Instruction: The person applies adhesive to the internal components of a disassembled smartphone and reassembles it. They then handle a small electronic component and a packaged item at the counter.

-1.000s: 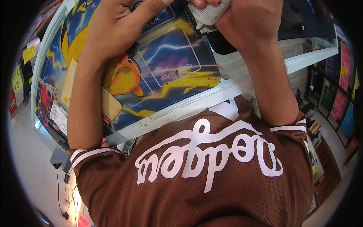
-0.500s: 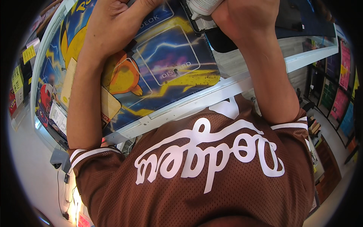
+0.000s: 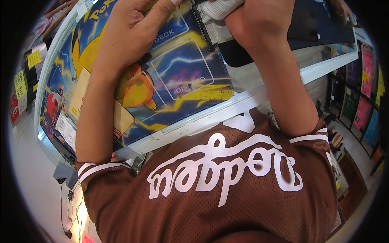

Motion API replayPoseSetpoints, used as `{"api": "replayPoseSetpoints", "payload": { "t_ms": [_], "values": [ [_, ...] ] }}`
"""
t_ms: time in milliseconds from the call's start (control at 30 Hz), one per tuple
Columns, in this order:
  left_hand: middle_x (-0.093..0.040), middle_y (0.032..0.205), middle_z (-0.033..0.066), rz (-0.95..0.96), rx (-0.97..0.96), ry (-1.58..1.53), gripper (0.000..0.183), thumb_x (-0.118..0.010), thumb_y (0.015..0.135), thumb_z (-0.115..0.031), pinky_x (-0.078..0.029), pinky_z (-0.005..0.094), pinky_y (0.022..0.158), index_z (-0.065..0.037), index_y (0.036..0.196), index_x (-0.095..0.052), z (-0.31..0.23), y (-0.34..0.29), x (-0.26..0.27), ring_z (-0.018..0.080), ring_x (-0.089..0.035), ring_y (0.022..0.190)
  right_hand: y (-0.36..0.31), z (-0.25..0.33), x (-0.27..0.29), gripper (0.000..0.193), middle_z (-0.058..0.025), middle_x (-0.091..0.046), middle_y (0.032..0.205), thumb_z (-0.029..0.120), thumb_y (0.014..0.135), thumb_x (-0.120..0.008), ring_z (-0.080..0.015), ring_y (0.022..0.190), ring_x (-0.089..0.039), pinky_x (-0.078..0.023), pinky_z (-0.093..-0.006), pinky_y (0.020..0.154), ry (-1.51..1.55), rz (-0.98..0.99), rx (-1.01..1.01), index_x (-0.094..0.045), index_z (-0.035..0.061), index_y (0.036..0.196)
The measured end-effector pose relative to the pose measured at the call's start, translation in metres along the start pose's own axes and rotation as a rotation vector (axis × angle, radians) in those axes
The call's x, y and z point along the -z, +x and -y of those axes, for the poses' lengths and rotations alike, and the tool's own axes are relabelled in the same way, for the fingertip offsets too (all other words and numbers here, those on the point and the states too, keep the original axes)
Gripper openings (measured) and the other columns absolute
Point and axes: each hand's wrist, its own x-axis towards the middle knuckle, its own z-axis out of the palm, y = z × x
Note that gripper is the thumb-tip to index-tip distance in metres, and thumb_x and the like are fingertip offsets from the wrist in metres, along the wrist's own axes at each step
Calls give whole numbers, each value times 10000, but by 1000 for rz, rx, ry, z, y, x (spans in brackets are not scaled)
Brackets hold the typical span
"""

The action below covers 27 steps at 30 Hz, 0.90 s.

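Observation:
My right hand point(image 3: 259, 20) is closed around a white bottle point(image 3: 221, 9) with small print, tilted with one end toward the lower left. Its fingers are partly cut off by the top edge. Just under the bottle lies an opened, thin device frame point(image 3: 214, 32) with a black rim and a silvery-grey inside. My left hand point(image 3: 131, 30) is over a colourful playmat point(image 3: 190, 65), its thumb stretched toward the device. The other fingers lie past the top edge, so whatever they touch is hidden.
A glass counter with a white frame point(image 3: 194, 123) bears the mat. Under my left forearm is a cream card or envelope point(image 3: 123, 117); a white label point(image 3: 65, 126) sits left of it. A dark mat point(image 3: 300, 28) lies at right, near another person's hand point(image 3: 342, 12). Shelves point(image 3: 360, 93) stand beyond.
The view has shifted slightly, so the mat and counter appear a little lower at left. The bottle remains in my right hand above the device. Another person's hand now shows at the top right.

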Motion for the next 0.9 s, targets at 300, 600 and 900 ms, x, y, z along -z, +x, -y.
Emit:
{"api": "replayPoseSetpoints", "payload": {
  "t_ms": [300,600,900],
  "values": [
    [-604,1130,78,-84,85,-50,193,-586,986,-88,-466,259,785,-19,1121,-706,1,0,-1,152,-582,921,15,5,-7,389,-7,-446,591,416,1023,-537,-152,509,-484,-439,-312,569,-43,50,-8,-451,129,775],
    [-587,1118,70,-97,161,-154,189,-586,993,-87,-451,224,647,-18,1130,-697,-1,-1,-3,97,-561,757,20,6,-8,387,-5,-446,595,412,1029,-528,-150,518,-491,-446,-308,580,-115,17,129,-449,133,773],
    [-584,1117,65,-115,140,-142,189,-585,995,-86,-453,212,638,-17,1132,-696,-1,0,-6,82,-557,757,30,13,11,419,5,-447,569,448,1026,-543,-141,500,-506,-455,-287,560,-225,59,308,-455,144,752]
  ]
}}
